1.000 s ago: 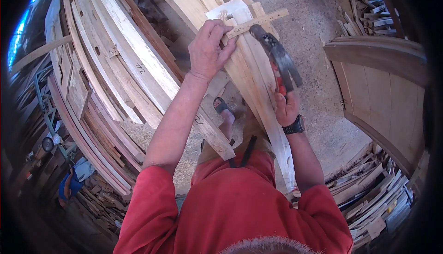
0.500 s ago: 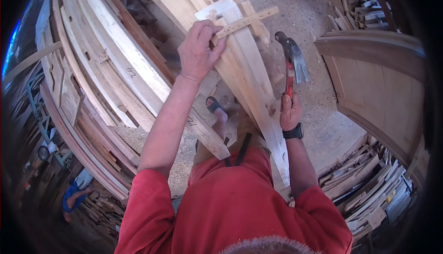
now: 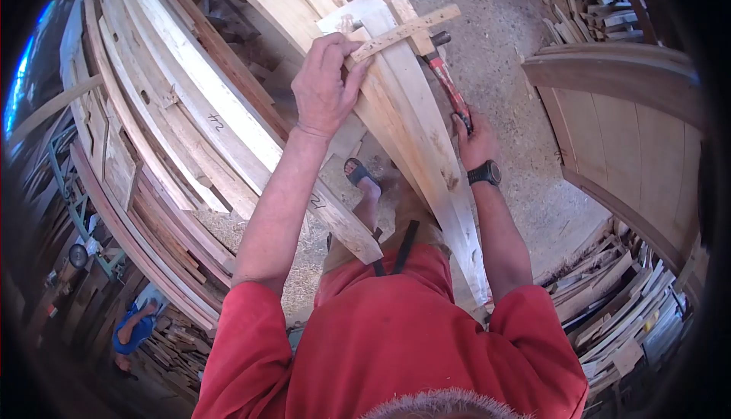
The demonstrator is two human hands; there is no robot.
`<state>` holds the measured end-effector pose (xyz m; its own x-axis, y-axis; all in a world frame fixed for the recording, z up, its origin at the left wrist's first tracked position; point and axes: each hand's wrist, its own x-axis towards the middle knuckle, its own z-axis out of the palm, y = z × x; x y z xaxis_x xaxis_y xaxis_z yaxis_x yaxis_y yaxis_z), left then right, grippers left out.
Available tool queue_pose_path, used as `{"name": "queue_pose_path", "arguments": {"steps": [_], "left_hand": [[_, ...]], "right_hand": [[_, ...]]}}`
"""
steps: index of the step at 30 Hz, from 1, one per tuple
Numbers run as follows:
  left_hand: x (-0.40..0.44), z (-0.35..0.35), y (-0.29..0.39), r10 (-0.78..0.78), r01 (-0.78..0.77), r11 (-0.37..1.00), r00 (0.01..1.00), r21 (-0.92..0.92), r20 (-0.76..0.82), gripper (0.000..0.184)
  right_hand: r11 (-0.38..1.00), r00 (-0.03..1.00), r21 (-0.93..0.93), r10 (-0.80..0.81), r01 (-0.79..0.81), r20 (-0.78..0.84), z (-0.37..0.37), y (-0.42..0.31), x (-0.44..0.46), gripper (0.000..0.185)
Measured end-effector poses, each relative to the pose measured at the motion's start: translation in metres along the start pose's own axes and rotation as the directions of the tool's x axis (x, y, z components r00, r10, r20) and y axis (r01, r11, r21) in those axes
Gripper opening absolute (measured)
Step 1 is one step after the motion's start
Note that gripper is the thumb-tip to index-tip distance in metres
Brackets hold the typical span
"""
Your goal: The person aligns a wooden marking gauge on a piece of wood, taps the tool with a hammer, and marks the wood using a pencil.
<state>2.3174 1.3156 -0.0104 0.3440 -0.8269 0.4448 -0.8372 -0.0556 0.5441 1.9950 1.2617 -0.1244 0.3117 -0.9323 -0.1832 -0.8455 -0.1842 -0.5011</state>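
My left hand (image 3: 327, 84) is closed on the near end of a short, flat wooden strip (image 3: 411, 29), thumb and fingertips pinching it. The strip lies across the long pale boards (image 3: 403, 118), over a small wood block (image 3: 415, 32) at their right side. My right hand (image 3: 478, 145) is wrapped around the lower handle of a red-handled hammer (image 3: 451, 88). Its dark head is beside the block and mostly hidden by it, so I cannot tell whether they touch. A whitish flat piece (image 3: 358, 14) rests on the boards beyond my left hand.
Long curved planks (image 3: 205, 76) are stacked on the left. To the right stands a panelled wooden piece (image 3: 617, 130), with offcut piles (image 3: 632, 312) below it. A person in blue (image 3: 135, 328) is at the far lower left. Sawdust covers the floor (image 3: 525, 183).
My right hand has swung the hammer up and left, from beside the boards to the block at their right side. My left hand stays on the strip, nearly still.
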Motion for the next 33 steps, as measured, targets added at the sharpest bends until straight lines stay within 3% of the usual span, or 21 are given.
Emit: {"name": "queue_pose_path", "arguments": {"steps": [2,6,8,10,13,15,16,18,22,25,27,31,33], "left_hand": [[-0.003,0.001,-0.001,-0.013,0.013,1.000,1.000,0.015,0.002,0.032],[-0.004,0.002,-0.001,-0.026,0.026,1.000,1.000,0.009,-0.010,0.033],[-0.004,0.004,-0.002,-0.026,0.026,1.000,1.000,0.003,-0.018,0.033],[-0.004,0.006,-0.002,-0.041,0.041,0.999,0.999,0.001,-0.033,0.035],[-0.003,0.007,-0.001,-0.033,0.034,0.999,0.998,0.019,-0.045,0.036],[-0.005,0.006,0.003,-0.062,0.062,0.998,0.998,0.013,-0.033,0.035],[-0.006,0.006,0.003,-0.093,0.093,0.996,0.995,0.004,-0.022,0.035],[-0.008,0.009,0.004,-0.103,0.103,0.995,0.994,0.008,-0.036,0.035],[-0.012,0.012,0.004,-0.132,0.131,0.991,0.990,-0.008,-0.056,0.035],[-0.013,0.012,0.006,-0.138,0.137,0.990,0.989,-0.011,-0.060,0.036],[-0.013,0.011,0.008,-0.145,0.144,0.989,0.988,-0.013,-0.061,0.035],[-0.014,0.011,0.009,-0.176,0.175,0.984,0.984,-0.022,-0.036,0.042],[-0.017,0.012,0.020,-0.201,0.201,0.980,0.978,-0.004,-0.056,0.050]], "right_hand": [[0.997,0.993,-0.068,0.046,-0.039,0.113,0.001,-0.005,0.006,0.043],[0.981,0.993,-0.164,-0.092,0.103,0.079,-0.003,-0.006,0.017,0.040],[0.916,0.881,0.057,-0.362,0.396,-0.304,-0.018,-0.034,0.031,0.044],[0.789,0.923,0.480,-0.316,0.384,-0.218,-0.038,-0.093,0.042,0.051],[0.734,0.918,0.554,-0.346,0.393,-0.192,-0.032,-0.133,0.072,0.062],[0.762,0.825,0.329,-0.464,0.557,-0.322,-0.018,-0.144,0.096,0.072],[0.759,0.824,0.332,-0.467,0.560,-0.321,-0.013,-0.148,0.100,0.072],[0.498,0.907,0.787,-0.382,0.364,-0.177,-0.008,-0.153,0.103,0.076],[0.600,0.870,0.649,-0.444,0.467,-0.216,-0.012,-0.154,0.103,0.078],[0.615,0.839,0.617,-0.526,0.490,-0.141,-0.022,-0.155,0.111,0.075],[0.595,0.896,0.732,-0.441,0.333,-0.048,-0.024,-0.160,0.113,0.064],[0.623,0.909,0.687,-0.394,0.374,-0.137,-0.017,-0.171,0.116,0.055],[0.510,0.917,0.801,-0.383,0.313,-0.115,-0.016,-0.173,0.116,0.056]]}}
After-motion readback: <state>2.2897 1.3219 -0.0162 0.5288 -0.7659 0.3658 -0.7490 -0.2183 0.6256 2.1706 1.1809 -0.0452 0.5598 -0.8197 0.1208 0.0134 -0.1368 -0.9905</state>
